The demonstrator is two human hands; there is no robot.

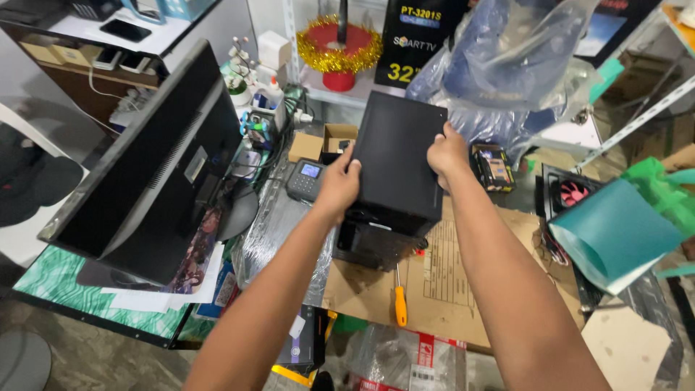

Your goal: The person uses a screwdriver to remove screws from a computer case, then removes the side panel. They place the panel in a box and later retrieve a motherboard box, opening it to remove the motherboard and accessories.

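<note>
Black computer case (397,156) tilted over flattened cardboard (441,289), left hand (339,185) and right hand (447,154) clamped on its 2 sides, orange-handled screwdriver (399,298) just below.

The single head view looks steeply down from close above over a cluttered workbench (434,289), facing its shelved back.

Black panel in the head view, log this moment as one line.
left hand: grips panel left edge | right hand: grips right edge | panel: tilted above black case | screwdriver: on cardboard
</note>
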